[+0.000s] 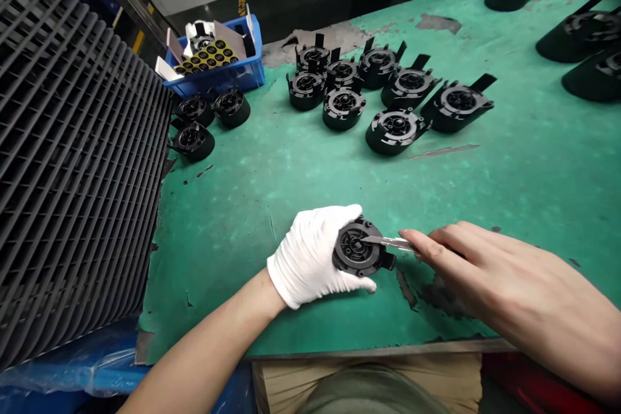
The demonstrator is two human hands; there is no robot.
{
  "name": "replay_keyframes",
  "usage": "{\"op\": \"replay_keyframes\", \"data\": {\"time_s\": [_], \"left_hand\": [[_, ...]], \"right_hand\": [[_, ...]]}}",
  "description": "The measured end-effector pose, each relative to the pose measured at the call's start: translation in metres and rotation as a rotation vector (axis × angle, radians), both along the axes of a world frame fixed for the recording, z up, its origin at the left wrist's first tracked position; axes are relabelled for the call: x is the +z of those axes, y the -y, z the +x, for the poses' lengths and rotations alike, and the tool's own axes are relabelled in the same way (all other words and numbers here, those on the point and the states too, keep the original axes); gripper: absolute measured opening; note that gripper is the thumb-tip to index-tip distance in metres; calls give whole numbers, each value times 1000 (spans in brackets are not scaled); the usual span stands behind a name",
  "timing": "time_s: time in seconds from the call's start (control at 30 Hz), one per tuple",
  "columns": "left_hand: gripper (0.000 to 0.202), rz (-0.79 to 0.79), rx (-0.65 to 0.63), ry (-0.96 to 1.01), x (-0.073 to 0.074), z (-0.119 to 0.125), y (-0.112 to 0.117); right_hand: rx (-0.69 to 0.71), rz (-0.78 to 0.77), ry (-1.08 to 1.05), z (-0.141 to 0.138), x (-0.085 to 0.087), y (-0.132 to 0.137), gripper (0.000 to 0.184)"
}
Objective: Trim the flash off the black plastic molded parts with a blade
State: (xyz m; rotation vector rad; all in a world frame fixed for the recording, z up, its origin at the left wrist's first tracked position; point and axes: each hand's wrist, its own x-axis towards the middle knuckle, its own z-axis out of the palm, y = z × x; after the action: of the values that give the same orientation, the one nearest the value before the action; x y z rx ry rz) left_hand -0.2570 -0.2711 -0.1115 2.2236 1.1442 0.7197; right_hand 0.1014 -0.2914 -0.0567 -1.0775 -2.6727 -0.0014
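My left hand (317, 255), in a white glove, is wrapped round a round black plastic housing (358, 248) above the green mat. The housing's ribbed face with concentric rings points up at me, and a small tab sticks out at its right. Bare, my right hand (490, 265) grips a craft knife (388, 242) with a thin metal blade. The blade's pointed tip lies over the middle of the housing; whether it touches cannot be made out. Most of the knife's handle is hidden inside my right fingers.
Several similar black housings (343, 107) stand farther back on the green mat (272, 174), with more at the far right (577, 35). Beside a blue bin (242, 74) holding a yellow-and-black sticker sheet (211, 58) are three housings (194, 140). A dark slatted rack (77, 162) borders the left.
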Motion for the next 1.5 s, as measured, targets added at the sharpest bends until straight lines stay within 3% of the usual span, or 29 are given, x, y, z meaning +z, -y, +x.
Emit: {"op": "replay_keyframes", "data": {"time_s": [0.37,0.63,0.73,0.9,1.03,1.1,1.23,1.5], "left_hand": [[142,81,-25,21,-7,-2,-1],[142,68,-1,-6,-8,-1,1],[139,71,2,-4,-6,-1,0],[126,81,-22,64,-3,1,0],[121,53,-6,61,-2,4,1],[115,64,-13,83,-1,4,0],[101,70,-93,174,3,1,-5],[121,-23,-125,175,-1,-2,-8]], "right_hand": [[91,60,65,-2,6,-4,61],[101,-50,50,2,12,-4,59],[119,-107,99,2,20,-16,58],[305,-198,13,1,23,-48,41],[218,-76,-33,5,16,-51,35],[171,-10,-7,9,13,-47,37],[172,-42,31,15,12,-46,59],[216,30,157,10,22,-62,70]]}}
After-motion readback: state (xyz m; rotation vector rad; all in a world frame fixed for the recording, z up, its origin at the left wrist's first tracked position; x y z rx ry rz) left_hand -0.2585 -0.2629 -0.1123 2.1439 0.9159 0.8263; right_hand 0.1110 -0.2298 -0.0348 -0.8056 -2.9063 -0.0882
